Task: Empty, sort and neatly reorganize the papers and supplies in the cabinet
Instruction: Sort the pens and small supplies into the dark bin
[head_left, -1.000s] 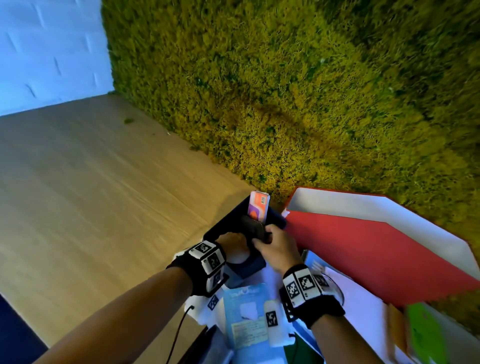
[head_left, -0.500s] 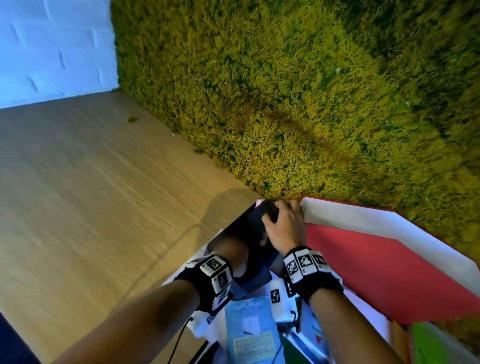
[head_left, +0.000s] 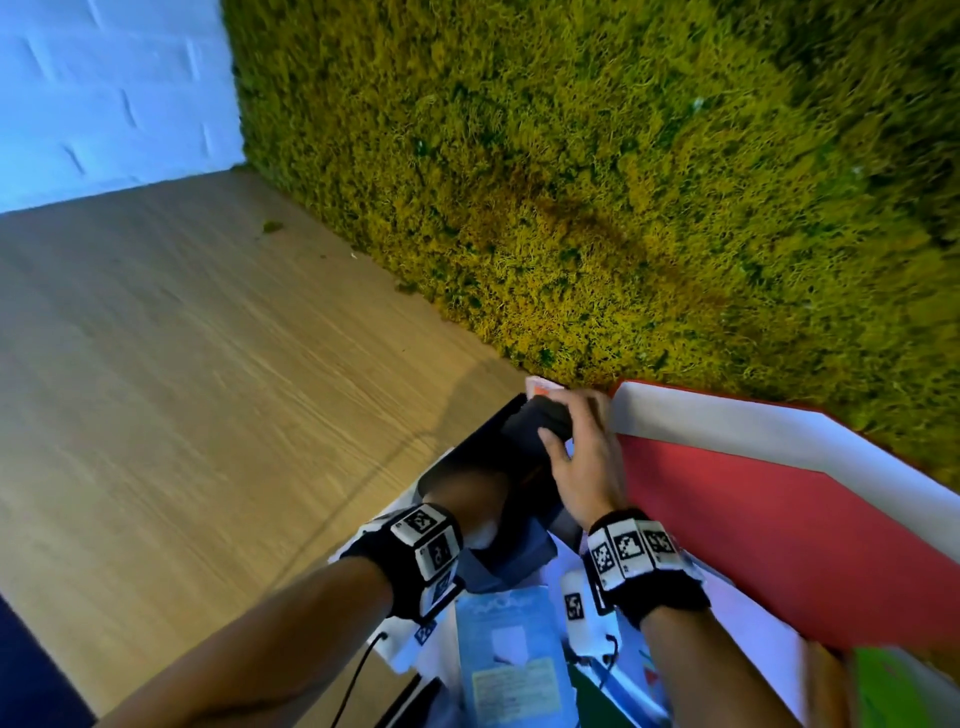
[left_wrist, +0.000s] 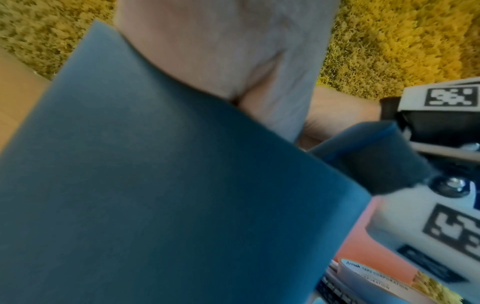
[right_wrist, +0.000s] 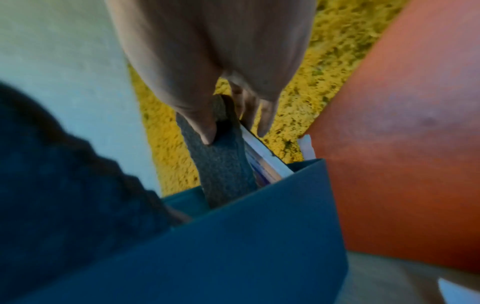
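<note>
sorting step: i read my right hand (head_left: 582, 457) pinching a grey felt strip (right_wrist: 221, 160) and small box (head_left: 540, 387) down into the dark blue pouch (head_left: 519, 519) by the red folder (head_left: 753, 519). left hand (head_left: 467, 499) appears to hold the pouch open; its fingers are hidden. next: seat both, then let go.

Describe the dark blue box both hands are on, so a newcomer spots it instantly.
Start at the yellow-green moss wall and follow its base to where it meets the wooden surface. The dark blue box stands there, just left of the big red folder, left hand inside, right hand at its top. Unlike the flat papers around it, it is an open-topped container with a grey felt piece sticking out.
</note>
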